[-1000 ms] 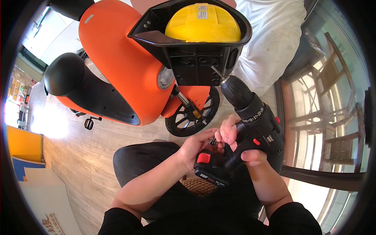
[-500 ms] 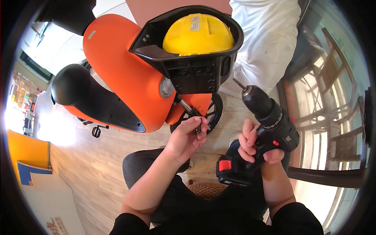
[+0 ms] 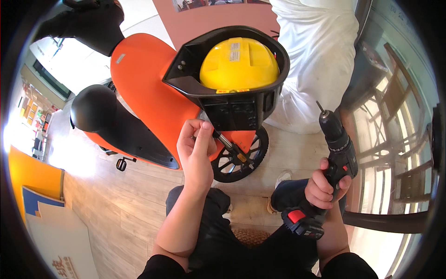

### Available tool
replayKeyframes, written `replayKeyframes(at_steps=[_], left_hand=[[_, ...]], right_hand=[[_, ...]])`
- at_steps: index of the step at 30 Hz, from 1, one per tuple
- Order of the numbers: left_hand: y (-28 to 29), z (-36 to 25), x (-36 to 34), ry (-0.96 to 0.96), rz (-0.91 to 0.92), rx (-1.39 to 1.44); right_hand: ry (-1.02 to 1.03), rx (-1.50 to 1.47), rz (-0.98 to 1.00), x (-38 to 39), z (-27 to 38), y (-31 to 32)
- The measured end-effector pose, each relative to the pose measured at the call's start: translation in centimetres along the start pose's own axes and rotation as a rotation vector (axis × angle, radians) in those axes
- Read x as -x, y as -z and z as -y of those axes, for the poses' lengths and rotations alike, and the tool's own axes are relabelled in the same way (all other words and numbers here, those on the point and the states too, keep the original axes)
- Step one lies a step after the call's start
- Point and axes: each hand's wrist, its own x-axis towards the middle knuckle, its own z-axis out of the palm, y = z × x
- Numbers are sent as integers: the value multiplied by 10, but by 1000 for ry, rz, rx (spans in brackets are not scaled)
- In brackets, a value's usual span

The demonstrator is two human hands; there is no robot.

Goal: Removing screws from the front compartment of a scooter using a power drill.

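My right hand (image 3: 319, 191) is wrapped round the grip of a black cordless drill (image 3: 343, 149), whose thin bit points up and away from me. A red tab shows on its battery. My left hand (image 3: 196, 156) is raised in front of the orange scooter (image 3: 144, 74), fingers curled and thumb up, just below the black front basket (image 3: 232, 110). A tiny glint shows between its fingers; what it is cannot be made out. A yellow hard hat (image 3: 240, 65) sits inside the basket. Below and right of the left hand are the fork and front wheel (image 3: 232, 174).
A person in white trousers (image 3: 311, 60) stands close behind the basket. Glass panels with a dark curved rail (image 3: 390, 222) run along my right. The scooter's black seat (image 3: 95, 108) and pedal (image 3: 124, 163) are at left. Boards (image 3: 58, 232) stand at lower left on the wood floor.
My left hand has gone up and left toward the scooter's front, its small metal pieces now mostly hidden. My right hand has carried the drill right and lower. The scooter appears lower in view.
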Motion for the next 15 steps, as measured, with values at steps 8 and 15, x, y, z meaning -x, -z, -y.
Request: replayKeyframes(at_steps=[8,15], left_hand=[[14,31,4,782,343,1006],[0,52,31,987,225,943]], right_hand=[[-31,9,0,-6,-2,5],[-9,-19,35,-20,-2,9]])
